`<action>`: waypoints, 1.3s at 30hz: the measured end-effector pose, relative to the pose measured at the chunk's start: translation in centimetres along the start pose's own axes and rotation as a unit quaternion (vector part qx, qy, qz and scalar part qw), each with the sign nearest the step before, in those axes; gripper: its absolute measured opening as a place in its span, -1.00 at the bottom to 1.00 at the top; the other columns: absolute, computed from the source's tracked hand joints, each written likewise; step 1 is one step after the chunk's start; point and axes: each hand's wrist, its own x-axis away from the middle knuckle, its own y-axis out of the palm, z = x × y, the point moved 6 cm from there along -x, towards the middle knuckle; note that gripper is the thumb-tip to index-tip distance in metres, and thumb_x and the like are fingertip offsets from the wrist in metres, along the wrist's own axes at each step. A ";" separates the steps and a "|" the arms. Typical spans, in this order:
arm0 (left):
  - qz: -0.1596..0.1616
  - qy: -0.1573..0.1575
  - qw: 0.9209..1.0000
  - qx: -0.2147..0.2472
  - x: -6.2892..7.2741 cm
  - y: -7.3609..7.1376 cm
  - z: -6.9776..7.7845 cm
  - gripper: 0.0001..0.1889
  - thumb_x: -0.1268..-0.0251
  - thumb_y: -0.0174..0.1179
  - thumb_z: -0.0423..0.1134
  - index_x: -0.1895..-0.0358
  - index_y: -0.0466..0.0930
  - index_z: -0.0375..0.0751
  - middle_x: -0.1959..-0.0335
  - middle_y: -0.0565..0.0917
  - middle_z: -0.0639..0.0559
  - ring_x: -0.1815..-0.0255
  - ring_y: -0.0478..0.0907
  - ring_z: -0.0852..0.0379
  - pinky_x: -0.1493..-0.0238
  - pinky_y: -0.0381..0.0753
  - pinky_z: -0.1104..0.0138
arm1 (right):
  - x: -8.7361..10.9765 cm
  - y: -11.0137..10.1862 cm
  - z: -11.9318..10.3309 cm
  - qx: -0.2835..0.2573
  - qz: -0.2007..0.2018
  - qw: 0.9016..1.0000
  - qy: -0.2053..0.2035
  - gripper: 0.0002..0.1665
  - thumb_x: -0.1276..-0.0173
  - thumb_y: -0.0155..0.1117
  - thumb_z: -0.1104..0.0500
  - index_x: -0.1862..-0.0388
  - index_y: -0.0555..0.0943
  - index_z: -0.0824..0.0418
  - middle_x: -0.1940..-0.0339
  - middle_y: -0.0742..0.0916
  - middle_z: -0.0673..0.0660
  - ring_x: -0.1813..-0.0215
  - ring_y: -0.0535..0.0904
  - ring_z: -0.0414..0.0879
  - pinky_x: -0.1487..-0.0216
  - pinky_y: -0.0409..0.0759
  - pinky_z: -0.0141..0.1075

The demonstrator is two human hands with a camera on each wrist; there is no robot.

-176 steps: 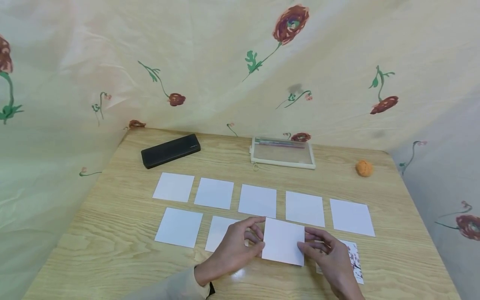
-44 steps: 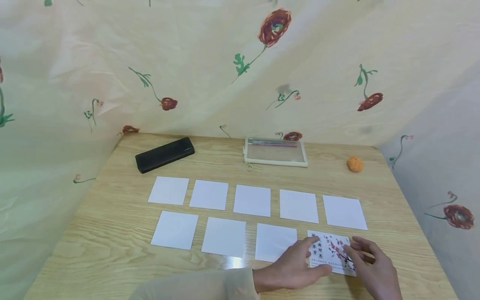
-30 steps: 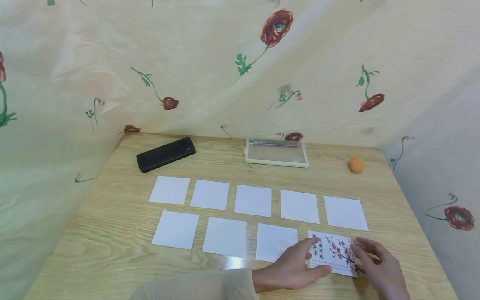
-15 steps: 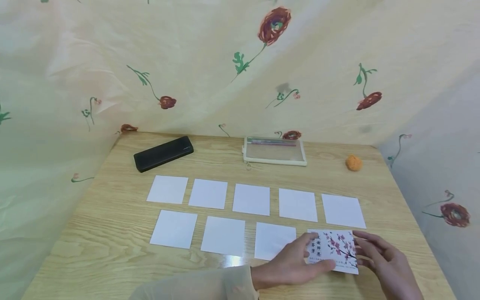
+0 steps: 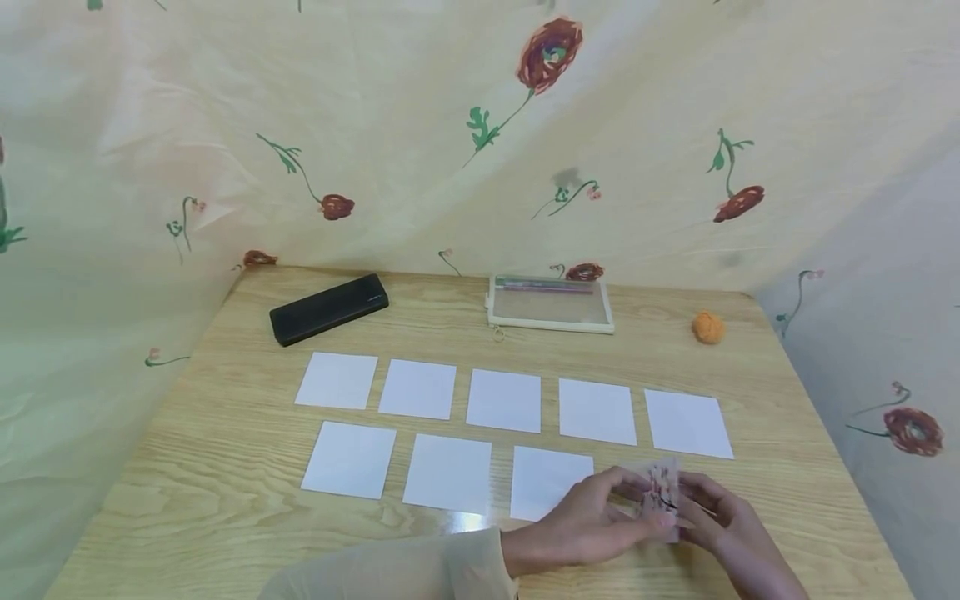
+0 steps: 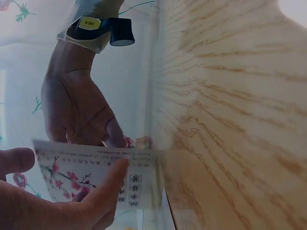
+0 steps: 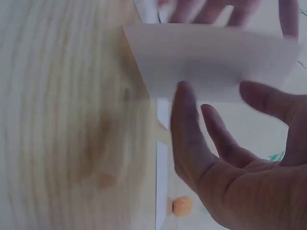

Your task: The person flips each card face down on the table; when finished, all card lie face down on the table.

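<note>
A square card (image 5: pixel 662 492) with pink blossoms printed on one face stands tilted on edge, steep to the table, at the right end of the near row. My left hand (image 5: pixel 585 521) grips it from the left, a finger (image 6: pixel 112 179) across its printed face. From the other side my right hand (image 5: pixel 723 521) reaches in with loosely bent, spread fingers. In the right wrist view, its fingertips (image 7: pixel 183 91) overlap the card's blank back (image 7: pixel 206 62). The left fingers partly cover the print.
Several white cards (image 5: pixel 515 402) lie in two rows on the wooden table (image 5: pixel 225 517). Behind them are a black case (image 5: pixel 330 308), a see-through zip pouch (image 5: pixel 551 306) with pens and an orange ball (image 5: pixel 708 327). Flower-patterned cloth (image 5: pixel 420 125) hangs around the table.
Earlier both hands placed a blank card in the near row. Then they moved to the printed card, which lay flat; its right edge has since risen and swung left, turning it nearly upright.
</note>
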 end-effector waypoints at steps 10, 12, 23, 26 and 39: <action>0.013 0.088 0.995 0.046 -0.1 -0.5 1.0 -0.61 -0.47 0.27 -0.21 -0.30 0.53 -0.05 -0.02 0.70 0.22 0.19 0.69 0.46 0.07 0.66 0.55 | 0.0 0.4 0.4 0.009 0.022 0.999 0.025 -0.03 -0.60 0.11 -0.30 -0.66 0.13 0.30 -0.55 0.40 0.42 -0.35 0.63 0.07 -0.15 0.75 -0.22; 0.019 0.098 0.994 0.040 -0.1 -0.7 1.1 -0.59 -0.46 0.28 -0.26 -0.31 0.51 -0.04 -0.01 0.72 0.20 0.21 0.69 0.47 0.08 0.66 0.55 | 0.0 0.1 0.5 0.013 0.037 0.999 0.022 -0.03 -0.59 0.14 -0.26 -0.65 0.13 0.34 -0.54 0.41 0.47 -0.28 0.66 -0.03 -0.10 0.76 -0.27; 0.046 0.158 0.985 -0.051 -0.2 -1.6 1.6 -0.38 -0.40 0.25 -0.49 -0.49 0.36 -0.13 -0.02 0.71 -0.08 0.30 0.63 0.54 0.24 0.67 0.59 | -0.3 -2.4 1.6 0.033 0.129 0.990 0.051 0.06 -0.34 0.47 -0.24 -0.60 0.29 0.27 -0.21 0.69 0.11 0.18 0.53 -0.65 0.09 0.69 -0.49; 0.052 0.158 0.983 -0.082 -0.3 -2.2 1.7 -0.36 -0.38 0.23 -0.53 -0.51 0.34 -0.23 0.00 0.69 -0.10 0.31 0.61 0.53 0.25 0.65 0.61 | -0.1 -2.8 1.7 0.037 0.153 0.986 0.061 0.04 -0.30 0.52 -0.21 -0.58 0.33 0.23 -0.13 0.70 0.03 0.23 0.53 -0.64 0.14 0.67 -0.52; 0.049 0.117 0.982 -0.143 -1.1 -2.8 0.9 -0.51 -0.28 0.28 -0.49 -0.29 0.53 -0.50 0.19 0.57 0.02 0.34 0.56 0.52 0.20 0.57 0.63 | 0.0 -3.5 1.8 0.067 0.182 0.980 0.048 -0.12 -0.32 0.55 -0.05 -0.52 0.43 0.21 -0.10 0.71 0.07 0.26 0.57 -0.60 0.19 0.65 -0.54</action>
